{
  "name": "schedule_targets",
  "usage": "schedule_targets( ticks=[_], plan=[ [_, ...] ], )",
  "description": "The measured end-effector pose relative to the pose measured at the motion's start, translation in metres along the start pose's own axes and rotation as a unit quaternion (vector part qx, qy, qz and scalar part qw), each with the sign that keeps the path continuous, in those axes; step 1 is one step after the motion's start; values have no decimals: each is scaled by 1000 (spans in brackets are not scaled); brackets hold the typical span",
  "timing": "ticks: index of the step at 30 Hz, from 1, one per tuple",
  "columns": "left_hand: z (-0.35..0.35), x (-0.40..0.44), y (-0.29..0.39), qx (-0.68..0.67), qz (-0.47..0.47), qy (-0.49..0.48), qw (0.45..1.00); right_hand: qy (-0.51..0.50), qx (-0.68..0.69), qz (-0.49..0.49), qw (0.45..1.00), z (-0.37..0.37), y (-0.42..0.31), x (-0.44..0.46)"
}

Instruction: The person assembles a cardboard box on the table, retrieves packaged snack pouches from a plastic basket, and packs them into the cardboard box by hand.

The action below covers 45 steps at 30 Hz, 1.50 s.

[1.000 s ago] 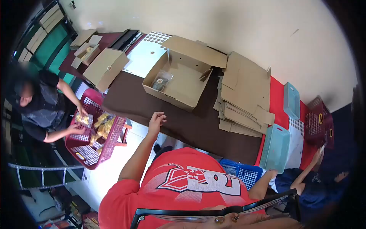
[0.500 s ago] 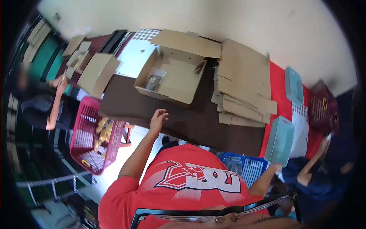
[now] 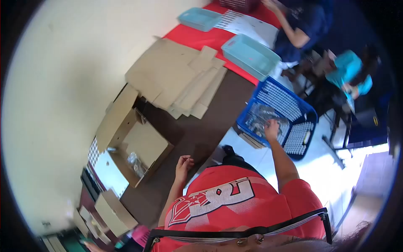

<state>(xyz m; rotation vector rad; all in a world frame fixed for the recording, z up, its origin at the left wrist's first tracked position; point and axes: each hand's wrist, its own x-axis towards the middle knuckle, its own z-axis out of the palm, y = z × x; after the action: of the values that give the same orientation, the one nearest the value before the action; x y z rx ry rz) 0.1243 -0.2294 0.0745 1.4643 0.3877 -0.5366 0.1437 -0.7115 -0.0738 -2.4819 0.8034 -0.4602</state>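
Head view: right hand [image 3: 272, 127] is down in the blue basket [image 3: 280, 100], on the clear plastic bags [image 3: 261, 114], can't tell if it's gripping; left hand [image 3: 184, 164] is empty, loosely curled by the brown surface [image 3: 203, 133]; open cardboard box [image 3: 145, 142] with a bagged item [image 3: 136, 164] sits left of it.

From the middle of the view, the basket [image 3: 291, 98] is at 3 o'clock, just beside the surface [image 3: 212, 122], with bags [image 3: 257, 117] in it. On the surface, the big tray [image 3: 251, 58] is at 1 o'clock, the small tray [image 3: 199, 19] at 12 and the pile [image 3: 168, 71] at 11. The open box [image 3: 140, 143], with a bag [image 3: 136, 164] in it, sits between 8 and 9. The shut box [image 3: 114, 213] is between 7 and 8.
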Motion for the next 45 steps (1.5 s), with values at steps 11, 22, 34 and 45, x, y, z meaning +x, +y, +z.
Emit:
schedule_targets(
  ticks=[11, 22, 34, 45],
  plan=[
    [110, 75, 4, 203, 10, -257, 945, 49, -23, 92, 994, -112, 92, -133],
    [288, 137, -38, 252, -55, -316, 913, -99, 36, 206, 973, -91, 176, -41],
    [504, 284, -164, 577, 230, -343, 704, -302, -209, -13, 930, 41, 262, 74],
    [532, 391, -261, 738, 381, -283, 480, -316, -180, -28, 931, 95, 309, 104]
  ],
)
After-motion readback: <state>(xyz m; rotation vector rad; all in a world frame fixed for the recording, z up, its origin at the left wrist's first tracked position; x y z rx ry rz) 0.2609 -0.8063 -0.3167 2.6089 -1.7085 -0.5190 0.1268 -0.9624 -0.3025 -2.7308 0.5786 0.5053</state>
